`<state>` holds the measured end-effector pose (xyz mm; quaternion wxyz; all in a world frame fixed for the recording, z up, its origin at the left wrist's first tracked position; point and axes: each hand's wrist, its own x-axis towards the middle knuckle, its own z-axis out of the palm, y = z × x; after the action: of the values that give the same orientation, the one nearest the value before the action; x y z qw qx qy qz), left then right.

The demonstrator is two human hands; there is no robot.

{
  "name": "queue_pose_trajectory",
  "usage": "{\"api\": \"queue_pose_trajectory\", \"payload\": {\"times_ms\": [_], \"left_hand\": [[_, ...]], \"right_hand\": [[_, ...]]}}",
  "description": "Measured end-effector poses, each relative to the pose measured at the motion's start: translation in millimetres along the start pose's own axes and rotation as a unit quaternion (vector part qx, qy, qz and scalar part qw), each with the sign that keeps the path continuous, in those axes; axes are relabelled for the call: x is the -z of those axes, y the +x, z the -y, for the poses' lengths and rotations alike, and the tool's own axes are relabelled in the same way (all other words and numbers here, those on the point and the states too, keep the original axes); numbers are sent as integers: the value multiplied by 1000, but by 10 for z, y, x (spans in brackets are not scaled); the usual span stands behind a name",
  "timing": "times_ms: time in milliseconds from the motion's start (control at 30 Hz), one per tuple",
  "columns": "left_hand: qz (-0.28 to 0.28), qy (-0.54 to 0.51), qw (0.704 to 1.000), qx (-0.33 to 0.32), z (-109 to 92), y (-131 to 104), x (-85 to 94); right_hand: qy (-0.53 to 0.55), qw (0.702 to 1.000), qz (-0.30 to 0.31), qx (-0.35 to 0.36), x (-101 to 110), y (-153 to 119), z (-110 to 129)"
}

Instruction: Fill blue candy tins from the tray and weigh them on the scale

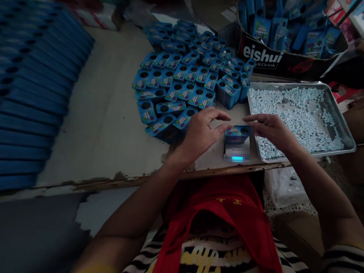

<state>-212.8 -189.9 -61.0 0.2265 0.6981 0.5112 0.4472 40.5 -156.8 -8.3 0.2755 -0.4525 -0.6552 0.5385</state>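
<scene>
A small blue candy box (237,134) with a dark round spot on its top rests on a compact scale (237,151) with a lit cyan display. My left hand (201,131) is at the box's left side, thumb and forefinger spread apart, the thumb tip by its upper left corner. On the other side, my right hand (270,129) reaches in with fingers stretched out over the box's upper right corner. Whether either hand touches the box I cannot tell. To the right lies a metal tray (345,148) of small pale blue and white candies (292,136).
Many similar blue boxes (184,83) stand grouped behind my hands. Long stacked rows of blue boxes (24,107) fill the left. A black carton (292,66) at the back right holds more blue packs. The table's worn front edge (123,178) runs before me.
</scene>
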Motion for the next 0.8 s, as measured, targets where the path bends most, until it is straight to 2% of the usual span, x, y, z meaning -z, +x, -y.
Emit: {"api": "queue_pose_trajectory", "payload": {"times_ms": [67,200,267,300,333,400,467,533,633,700,767,800], "left_hand": [[28,12,1000,-7,4,-10,-104],[154,87,983,-51,-148,41,-399],[186,121,973,-59,-254,13,-383],[180,129,973,-61,-292,-28,-295],[162,132,976,-62,-313,-88,-148],[104,127,985,-60,-285,-238,315],[34,131,990,-47,-167,-389,952],[-40,164,985,-13,21,-493,1661],[-171,258,946,95,377,-487,2603],[-222,294,913,175,606,-353,3042],[-232,298,896,235,794,-118,3335],[-230,291,894,253,875,32,3446]], "right_hand": [[57,998,-29,-4,79,4,-15],[154,982,-107,-33,235,119,-80],[162,980,-112,-38,248,286,-110],[149,983,-107,-28,229,399,-115],[122,987,-102,-7,195,529,-111],[32,992,-108,53,76,812,-71],[-99,982,-122,109,-96,1070,9],[-230,956,-111,147,-295,1241,113],[-391,902,-43,176,-555,1307,245],[-485,857,-15,171,-643,1281,272],[-551,822,3,148,-641,1261,228],[-564,814,16,136,-613,1264,179]]}}
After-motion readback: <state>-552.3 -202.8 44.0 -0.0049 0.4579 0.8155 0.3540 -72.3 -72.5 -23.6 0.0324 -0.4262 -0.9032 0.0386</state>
